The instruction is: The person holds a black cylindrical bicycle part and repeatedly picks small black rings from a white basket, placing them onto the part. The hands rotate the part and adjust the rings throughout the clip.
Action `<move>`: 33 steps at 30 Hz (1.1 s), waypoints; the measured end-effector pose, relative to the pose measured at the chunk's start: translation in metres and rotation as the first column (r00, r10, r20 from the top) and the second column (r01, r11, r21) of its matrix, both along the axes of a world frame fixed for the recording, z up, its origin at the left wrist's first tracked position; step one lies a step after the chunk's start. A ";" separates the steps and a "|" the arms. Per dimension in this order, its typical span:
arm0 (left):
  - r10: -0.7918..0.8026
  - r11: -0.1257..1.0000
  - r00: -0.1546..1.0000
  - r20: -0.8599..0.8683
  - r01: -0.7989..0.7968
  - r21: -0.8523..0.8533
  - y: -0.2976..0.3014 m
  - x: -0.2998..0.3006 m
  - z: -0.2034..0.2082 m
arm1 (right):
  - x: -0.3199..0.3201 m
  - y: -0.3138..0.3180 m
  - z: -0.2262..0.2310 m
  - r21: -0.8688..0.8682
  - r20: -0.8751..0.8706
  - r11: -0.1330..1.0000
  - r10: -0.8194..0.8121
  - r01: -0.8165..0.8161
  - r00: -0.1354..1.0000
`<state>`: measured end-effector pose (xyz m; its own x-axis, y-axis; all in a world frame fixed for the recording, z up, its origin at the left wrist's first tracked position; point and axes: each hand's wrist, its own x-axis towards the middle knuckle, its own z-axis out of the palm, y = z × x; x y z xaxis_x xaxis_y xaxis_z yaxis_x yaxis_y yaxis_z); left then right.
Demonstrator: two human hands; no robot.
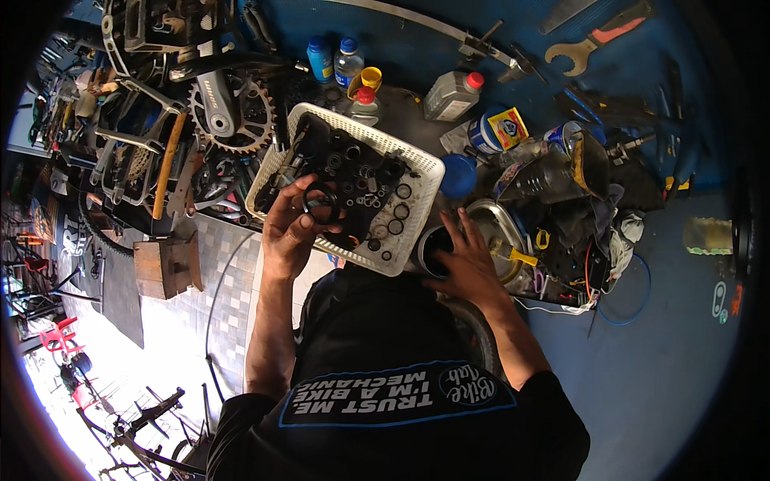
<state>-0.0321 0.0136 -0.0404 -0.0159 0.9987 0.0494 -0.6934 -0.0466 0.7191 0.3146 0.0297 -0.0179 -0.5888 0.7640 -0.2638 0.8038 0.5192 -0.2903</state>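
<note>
My left hand (290, 232) pinches a black ring (334, 204) between thumb and fingers, holding it up over the left side of a white plastic basket (423, 167). In the basket lie a dark sheet and many small parts: black rings, metal nuts and short sleeves. My right hand (465, 260) is at the basket's right, its fingers spread over a round cup with a dark inside (422, 250). The fingers seem to touch the cup's rim. Part of the cup is hidden beneath the hand.
A crankset with chainring (216, 116) is at the far left. Behind the basket stand a blue bottle (320, 60) and a grey bottle with red cap (453, 96). Right of my right hand sits a metal bowl (491, 210) with a yellow-handled brush (523, 257). A wooden block (164, 268) stands left.
</note>
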 end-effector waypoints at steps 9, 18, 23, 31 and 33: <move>-0.007 0.993 0.996 -0.091 0.018 0.118 0.008 -0.006 0.019 | 0.004 0.032 0.054 -0.122 -0.601 0.990 -0.132 0.073 0.788; 0.022 0.935 0.943 -0.332 0.099 0.341 0.023 -0.011 0.068 | -0.081 0.077 0.089 0.187 -0.685 0.945 0.321 -0.268 0.654; 0.089 0.923 0.929 -0.359 0.058 0.380 0.018 -0.013 0.084 | -0.101 0.085 0.095 0.189 -0.705 0.931 0.351 -0.314 0.617; 0.107 0.904 0.923 -0.370 0.064 0.422 0.016 -0.014 0.089 | -0.112 0.086 0.090 0.227 -0.727 0.910 0.395 -0.347 0.561; 0.110 0.900 0.924 -0.365 0.063 0.431 0.016 -0.014 0.089 | -0.112 0.085 0.089 0.233 -0.725 0.910 0.397 -0.342 0.563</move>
